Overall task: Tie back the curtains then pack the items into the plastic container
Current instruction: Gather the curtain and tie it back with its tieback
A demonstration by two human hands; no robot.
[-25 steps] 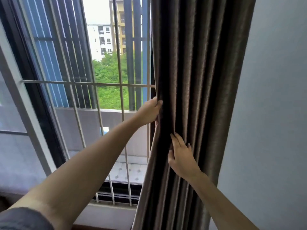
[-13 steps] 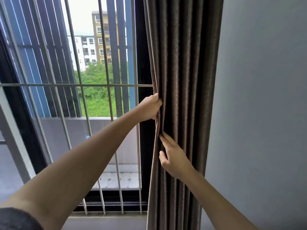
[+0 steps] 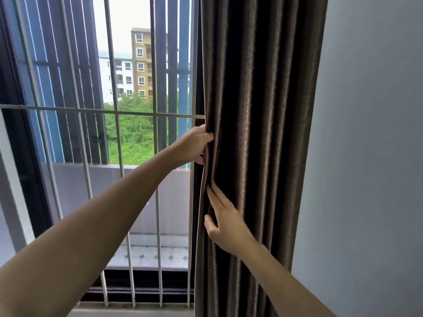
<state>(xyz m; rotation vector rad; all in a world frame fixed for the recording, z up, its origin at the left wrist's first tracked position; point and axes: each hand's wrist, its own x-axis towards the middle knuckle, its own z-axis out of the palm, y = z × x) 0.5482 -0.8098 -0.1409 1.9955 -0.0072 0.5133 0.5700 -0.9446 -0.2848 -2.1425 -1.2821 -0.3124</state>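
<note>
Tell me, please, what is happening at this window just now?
A person is gathering a dark brown curtain against the grey wall. The left hand grips the curtain's leading edge beside the barred window, while the right hand lies flat on the folds lower down. No tie-back is visible yet.

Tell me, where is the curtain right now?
The curtain hangs bunched right of centre, between the barred window and the grey wall.
</note>
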